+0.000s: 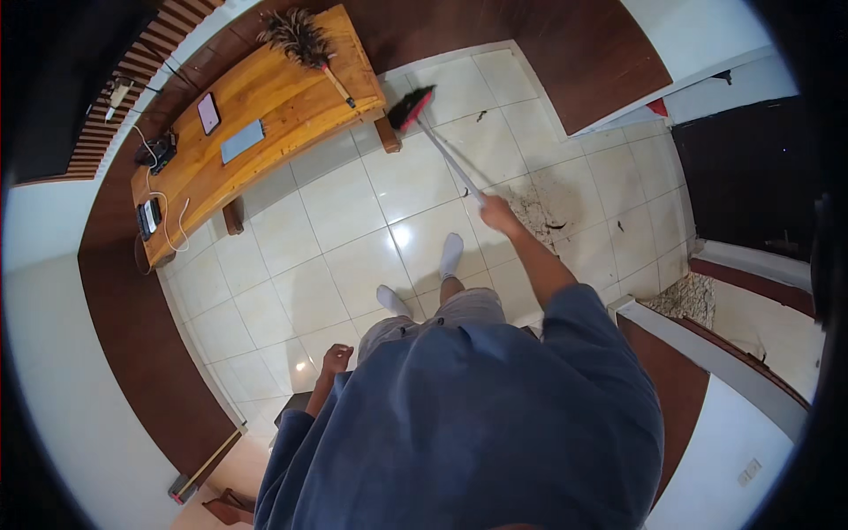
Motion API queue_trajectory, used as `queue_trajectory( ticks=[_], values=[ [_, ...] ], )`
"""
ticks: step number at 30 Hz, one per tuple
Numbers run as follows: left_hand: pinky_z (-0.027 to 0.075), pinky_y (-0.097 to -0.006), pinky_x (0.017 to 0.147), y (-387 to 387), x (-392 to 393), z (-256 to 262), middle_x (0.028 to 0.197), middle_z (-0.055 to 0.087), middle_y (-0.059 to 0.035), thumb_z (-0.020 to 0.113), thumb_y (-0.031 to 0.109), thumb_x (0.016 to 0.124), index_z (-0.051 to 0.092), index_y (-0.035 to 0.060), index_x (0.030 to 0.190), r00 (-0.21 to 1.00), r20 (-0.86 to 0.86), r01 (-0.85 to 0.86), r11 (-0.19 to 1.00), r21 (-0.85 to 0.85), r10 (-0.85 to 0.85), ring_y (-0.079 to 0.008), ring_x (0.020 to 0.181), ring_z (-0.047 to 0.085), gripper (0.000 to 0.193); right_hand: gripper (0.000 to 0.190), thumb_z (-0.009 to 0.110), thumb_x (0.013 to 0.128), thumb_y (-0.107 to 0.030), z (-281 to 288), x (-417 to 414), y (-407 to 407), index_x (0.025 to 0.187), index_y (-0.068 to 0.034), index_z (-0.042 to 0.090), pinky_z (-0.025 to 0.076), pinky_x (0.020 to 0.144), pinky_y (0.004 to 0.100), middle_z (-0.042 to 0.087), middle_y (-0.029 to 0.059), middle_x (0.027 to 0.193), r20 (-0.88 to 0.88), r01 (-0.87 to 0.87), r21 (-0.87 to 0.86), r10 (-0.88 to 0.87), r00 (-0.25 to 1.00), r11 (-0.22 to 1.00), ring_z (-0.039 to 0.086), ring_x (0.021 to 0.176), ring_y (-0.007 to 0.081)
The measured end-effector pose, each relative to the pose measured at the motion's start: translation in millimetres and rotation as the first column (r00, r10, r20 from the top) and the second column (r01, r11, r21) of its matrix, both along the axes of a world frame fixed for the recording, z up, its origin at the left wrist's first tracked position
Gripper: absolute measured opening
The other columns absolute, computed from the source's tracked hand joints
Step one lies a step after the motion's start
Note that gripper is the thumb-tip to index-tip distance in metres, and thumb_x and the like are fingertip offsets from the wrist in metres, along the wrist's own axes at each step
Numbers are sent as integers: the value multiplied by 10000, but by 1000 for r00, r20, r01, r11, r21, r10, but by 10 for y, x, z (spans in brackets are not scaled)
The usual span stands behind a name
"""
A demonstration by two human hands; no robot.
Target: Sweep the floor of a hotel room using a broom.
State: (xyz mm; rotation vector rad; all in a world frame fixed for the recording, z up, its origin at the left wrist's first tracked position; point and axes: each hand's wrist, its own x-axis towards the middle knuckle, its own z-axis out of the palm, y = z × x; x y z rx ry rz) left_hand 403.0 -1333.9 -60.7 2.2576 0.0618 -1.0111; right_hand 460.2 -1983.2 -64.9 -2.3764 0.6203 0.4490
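My right hand [498, 214] is closed around the pale handle of a broom [450, 157]. The broom's red head with black bristles [412, 109] rests on the tiled floor beside a leg of the wooden table. Loose dirt [530, 205] and dark scraps lie on the tiles to the right of my right hand. My left hand [338, 358] hangs by my left hip with its fingers curled; nothing shows in it. My feet in light socks stand on the floor between the hands.
The wooden table [285, 132] holds a feather duster [301, 40], a phone [209, 113], a grey-blue flat object [242, 141] and cables. A second long-handled tool [211, 465] leans at the lower left. At right are a dark door [745, 172] and a low wall [702, 338].
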Motion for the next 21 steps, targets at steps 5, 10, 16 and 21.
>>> queue_trajectory(
  ticks=[5, 10, 16, 21],
  values=[
    [559, -349, 784, -835, 476, 153, 977, 717, -139, 716, 321, 901, 670, 11, 1033, 1000, 27, -3, 999, -49, 5, -231, 909, 698, 340, 577, 549, 855, -129, 939, -1475, -204, 1429, -123, 499, 520, 821, 485, 666, 284, 974, -175, 64, -13, -65, 982, 998, 656, 864, 435],
    [544, -335, 815, -1406, 845, 215, 1006, 709, -113, 712, 306, 923, 651, 16, 1076, 1000, 10, 27, 997, -76, -27, -198, 939, 674, 334, 539, 543, 891, -144, 1973, -1861, 74, 1427, -120, 497, 510, 793, 503, 663, 287, 959, -131, 160, 97, -147, 981, 982, 639, 849, 462],
    [540, -362, 851, -1968, 1239, 122, 997, 720, -162, 712, 360, 881, 696, 29, 1024, 970, 28, 242, 970, 8, -242, -274, 946, 690, 361, 550, 534, 895, -158, 1654, -1541, 124, 1441, -134, 477, 506, 874, 516, 661, 270, 1041, -123, 129, 162, -110, 986, 978, 633, 957, 453],
    [541, -380, 834, -2529, 1788, 206, 991, 704, -161, 717, 349, 869, 678, 25, 1061, 897, 115, 431, 902, -1, -428, -285, 940, 677, 378, 577, 530, 887, -158, 1206, -1834, -200, 1458, -139, 448, 518, 857, 520, 673, 248, 1021, -223, 34, 79, -16, 975, 996, 647, 942, 425]
  ],
)
